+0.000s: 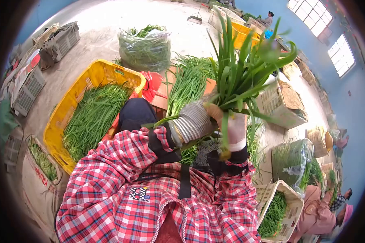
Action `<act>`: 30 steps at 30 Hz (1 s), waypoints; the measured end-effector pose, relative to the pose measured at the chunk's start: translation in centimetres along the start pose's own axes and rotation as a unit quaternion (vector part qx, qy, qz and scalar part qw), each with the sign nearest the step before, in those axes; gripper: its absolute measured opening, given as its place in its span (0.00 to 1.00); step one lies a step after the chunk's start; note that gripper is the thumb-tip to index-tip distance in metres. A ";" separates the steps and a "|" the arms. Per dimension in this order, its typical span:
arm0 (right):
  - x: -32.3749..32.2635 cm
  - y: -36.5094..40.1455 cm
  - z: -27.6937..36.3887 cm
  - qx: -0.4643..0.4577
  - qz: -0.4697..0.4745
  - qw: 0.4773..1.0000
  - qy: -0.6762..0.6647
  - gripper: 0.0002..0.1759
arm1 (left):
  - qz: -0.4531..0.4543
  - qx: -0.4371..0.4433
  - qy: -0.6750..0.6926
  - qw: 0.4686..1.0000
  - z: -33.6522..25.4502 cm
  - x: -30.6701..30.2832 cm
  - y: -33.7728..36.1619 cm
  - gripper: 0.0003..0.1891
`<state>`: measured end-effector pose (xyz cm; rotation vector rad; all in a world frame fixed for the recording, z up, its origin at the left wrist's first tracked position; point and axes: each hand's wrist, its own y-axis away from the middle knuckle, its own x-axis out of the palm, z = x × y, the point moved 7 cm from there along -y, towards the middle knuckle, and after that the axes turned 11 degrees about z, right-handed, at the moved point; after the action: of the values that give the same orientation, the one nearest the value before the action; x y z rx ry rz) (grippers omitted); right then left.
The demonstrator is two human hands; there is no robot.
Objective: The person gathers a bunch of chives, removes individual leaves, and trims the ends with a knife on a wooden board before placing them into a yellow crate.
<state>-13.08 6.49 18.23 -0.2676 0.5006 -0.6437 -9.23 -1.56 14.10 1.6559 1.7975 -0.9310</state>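
Observation:
A bunch of long green leaves [245, 77] fans upward in front of me. My right hand [232, 123], blurred and above a white cuff, is closed around its lower part, with tan-covered fingertips at the stems. A silver ribbed tube or sleeve [192, 121] covers the end of my left arm and reaches the base of the bunch; the fingers of my left hand are hidden by it and the leaves. More long green stalks [186, 87] lie just beyond my arms. To the left stands a yellow crate [52, 129] holding green stalks [95, 113].
A clear plastic bag of greens [145, 50] stands ahead. A sack [36, 178] is at left, a cream crate [296, 210] at lower right, and a bagged bundle [290, 160] above it. A person in pink [312, 210] sits at right; another person [268, 19] is far back.

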 end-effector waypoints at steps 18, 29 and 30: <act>1.1 -2.1 3.2 -0.020 -0.020 0.988 -0.149 0.18 | -0.012 0.189 0.253 0.949 -0.5 -4.8 0.0 0.54; -2.4 -3.0 2.0 -0.055 -0.157 0.985 -0.049 0.10 | -0.051 0.139 0.059 0.987 -2.6 -3.9 0.4 0.44; -3.6 -3.2 1.0 -0.022 -0.152 0.982 -0.105 0.10 | -0.078 0.248 0.117 0.959 -3.5 -5.1 1.1 0.45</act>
<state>-16.60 6.41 21.63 -0.4542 0.2719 -0.8921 -7.28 -2.07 20.07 2.0164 1.9836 -1.3968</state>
